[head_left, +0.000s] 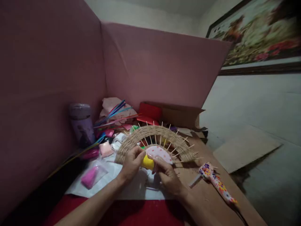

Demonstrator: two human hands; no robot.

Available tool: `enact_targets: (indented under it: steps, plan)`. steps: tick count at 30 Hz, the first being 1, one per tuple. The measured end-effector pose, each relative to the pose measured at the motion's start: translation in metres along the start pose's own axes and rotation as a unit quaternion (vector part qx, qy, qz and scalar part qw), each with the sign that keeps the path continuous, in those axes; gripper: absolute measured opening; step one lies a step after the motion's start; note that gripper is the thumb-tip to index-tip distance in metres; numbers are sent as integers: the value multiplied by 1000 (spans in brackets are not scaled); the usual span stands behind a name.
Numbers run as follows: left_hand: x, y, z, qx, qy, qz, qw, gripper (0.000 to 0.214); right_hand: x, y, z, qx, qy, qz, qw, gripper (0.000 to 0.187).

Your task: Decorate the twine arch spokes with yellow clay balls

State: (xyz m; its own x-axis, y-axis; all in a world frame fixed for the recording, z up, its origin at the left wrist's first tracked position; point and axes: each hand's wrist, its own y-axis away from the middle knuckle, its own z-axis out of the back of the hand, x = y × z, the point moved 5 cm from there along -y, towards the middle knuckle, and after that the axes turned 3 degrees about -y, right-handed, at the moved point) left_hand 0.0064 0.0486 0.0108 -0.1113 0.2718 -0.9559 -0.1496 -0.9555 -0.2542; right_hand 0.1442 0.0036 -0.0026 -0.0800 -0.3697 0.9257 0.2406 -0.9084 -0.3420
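Note:
A half-round woven fan (155, 135) with thin wooden sticks poking out of its rim stands upright at the middle of the table. At its base is a pink dotted half-disc (158, 153). My left hand (131, 163) and my right hand (166, 174) meet just below it, fingers closed around a small yellow lump (147, 162), which looks like soft clay. The lump touches the lower edge of the pink half-disc. Both forearms reach in from the bottom of the view.
A flower-patterned glue gun (217, 182) lies to the right on brown cardboard. A purple bottle (81, 124), coloured sticks (115, 113), bags of pink clay (90, 177) and a red-lined carton (169, 114) crowd the back left. Pink boards (152, 66) wall in the table.

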Motion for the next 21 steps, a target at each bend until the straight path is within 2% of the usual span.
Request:
enact_targets:
  steps: [4,6,10,16,21]
  plan:
    - [3,0,0,4,-4,11,1000,24,-6,1,-3,49,-72,-78,993,31]
    - [4,1,-1,3,2,16,1000,23,-5,1,-6,83,-101,-95,987,24]
    - [2,2,-4,2,18,16,1000,24,-4,3,-9,119,-113,-105,981,30]
    - [7,-1,2,-43,16,22,999,23,-6,1,-3,29,-86,-69,993,30]
    - [11,-5,8,-69,3,21,997,25,-12,-1,0,-10,-70,-54,996,20]
